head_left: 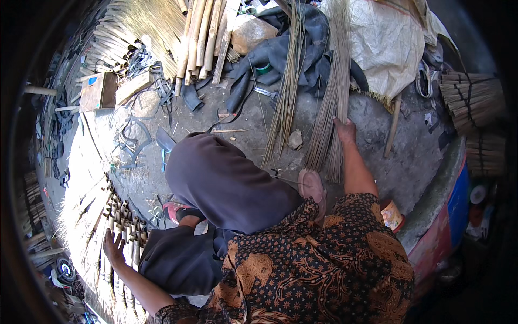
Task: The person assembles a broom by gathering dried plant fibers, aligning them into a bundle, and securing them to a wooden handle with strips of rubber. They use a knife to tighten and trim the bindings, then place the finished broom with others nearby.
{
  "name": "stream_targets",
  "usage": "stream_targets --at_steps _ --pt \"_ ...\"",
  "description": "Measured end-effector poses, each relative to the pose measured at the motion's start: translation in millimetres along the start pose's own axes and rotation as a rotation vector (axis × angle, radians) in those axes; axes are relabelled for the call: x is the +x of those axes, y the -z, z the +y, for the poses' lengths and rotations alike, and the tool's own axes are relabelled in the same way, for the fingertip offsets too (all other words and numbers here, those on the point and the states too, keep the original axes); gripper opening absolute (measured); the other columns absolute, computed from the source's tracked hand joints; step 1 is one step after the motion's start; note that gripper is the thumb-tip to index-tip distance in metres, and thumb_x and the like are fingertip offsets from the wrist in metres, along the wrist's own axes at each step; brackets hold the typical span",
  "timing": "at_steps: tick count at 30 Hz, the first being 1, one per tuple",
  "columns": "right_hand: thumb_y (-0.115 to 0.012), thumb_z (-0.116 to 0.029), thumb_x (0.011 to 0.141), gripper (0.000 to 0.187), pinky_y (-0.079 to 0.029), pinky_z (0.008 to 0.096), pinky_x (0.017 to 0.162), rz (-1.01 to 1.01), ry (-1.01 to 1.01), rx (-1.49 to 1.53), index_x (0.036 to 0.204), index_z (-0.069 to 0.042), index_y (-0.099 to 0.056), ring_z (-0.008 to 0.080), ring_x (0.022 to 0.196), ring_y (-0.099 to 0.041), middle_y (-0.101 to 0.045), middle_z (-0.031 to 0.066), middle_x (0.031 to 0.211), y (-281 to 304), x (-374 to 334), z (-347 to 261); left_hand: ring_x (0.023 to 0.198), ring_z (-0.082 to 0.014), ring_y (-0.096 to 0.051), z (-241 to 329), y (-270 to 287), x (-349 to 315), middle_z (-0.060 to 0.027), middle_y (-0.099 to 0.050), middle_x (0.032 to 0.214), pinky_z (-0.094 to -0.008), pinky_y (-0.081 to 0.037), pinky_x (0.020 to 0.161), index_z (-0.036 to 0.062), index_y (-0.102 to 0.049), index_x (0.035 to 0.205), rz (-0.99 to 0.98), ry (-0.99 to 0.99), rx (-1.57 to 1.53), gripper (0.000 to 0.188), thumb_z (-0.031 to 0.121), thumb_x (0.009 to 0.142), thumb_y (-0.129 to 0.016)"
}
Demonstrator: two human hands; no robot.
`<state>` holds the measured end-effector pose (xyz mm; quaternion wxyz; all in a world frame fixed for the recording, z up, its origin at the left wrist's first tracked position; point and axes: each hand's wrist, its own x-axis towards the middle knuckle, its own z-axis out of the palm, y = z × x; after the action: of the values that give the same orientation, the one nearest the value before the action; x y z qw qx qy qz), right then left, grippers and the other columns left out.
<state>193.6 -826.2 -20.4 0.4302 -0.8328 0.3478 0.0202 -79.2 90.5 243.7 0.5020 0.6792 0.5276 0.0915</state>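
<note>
My right hand (pixel 345 130) is closed at the edge of a long bundle of thin, stiff grey-brown sticks (pixel 326 121), whose ends fan out on the ground near my pink shoe (pixel 312 186). Beside it lies a looser bundle of greenish-yellow sticks (pixel 286 102). My left hand (pixel 114 249) is stretched out low at the left with its fingers apart, holding nothing. It hovers over or rests against a row of brooms with short bamboo handles (pixel 129 227) and pale bristles; contact is hard to tell.
Dark rubber strips (pixel 307 32), a large stone (pixel 251 33) and bamboo poles (pixel 200 38) lie ahead. A wooden block (pixel 99 92) and a dark blade (pixel 164 139) are leftward. To the right are a white sack (pixel 386 40), a stick (pixel 393 127), a small pot (pixel 392 216) and tied bundles (pixel 472 100).
</note>
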Motion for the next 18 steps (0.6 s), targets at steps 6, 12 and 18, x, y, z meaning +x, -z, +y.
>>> stream_targets --at_steps 6,12,18 --pt "-0.078 -0.033 0.093 0.041 -0.059 0.0401 0.076 -0.069 -0.062 0.113 0.110 0.004 -0.069 0.0220 0.077 -0.076 -0.077 0.0105 0.091 4.2 -15.0 -17.2 0.144 -0.0417 -0.051 -4.6 4.4 -4.1 -0.0236 -0.038 0.166 -0.0554 -0.044 0.116 0.0054 -0.041 0.161 -0.008 -0.028 0.013 0.074 0.049 0.104 -0.061" --pt "-0.076 -0.037 0.094 0.049 -0.056 0.0533 0.091 0.134 0.030 -0.173 0.126 -0.002 -0.066 0.0463 0.106 -0.072 -0.075 0.0267 0.112 -1.2 -18.3 -28.1 0.143 -0.0403 -0.053 -8.2 7.7 -4.6 -0.0251 -0.038 0.166 -0.0545 -0.046 0.113 0.0081 -0.042 0.162 -0.046 -0.032 0.023 0.072 0.049 0.106 -0.059" --pt "-0.075 -0.042 0.094 0.050 -0.056 0.0542 0.091 0.236 0.141 -0.327 0.123 -0.001 -0.069 0.0469 0.107 -0.071 -0.076 0.0251 0.112 10.1 -28.9 -70.0 0.142 -0.0398 -0.054 -7.3 6.7 -10.8 -0.0249 -0.040 0.165 -0.0541 -0.047 0.112 0.0072 -0.041 0.162 -0.034 -0.022 0.011 0.071 0.049 0.106 -0.058"
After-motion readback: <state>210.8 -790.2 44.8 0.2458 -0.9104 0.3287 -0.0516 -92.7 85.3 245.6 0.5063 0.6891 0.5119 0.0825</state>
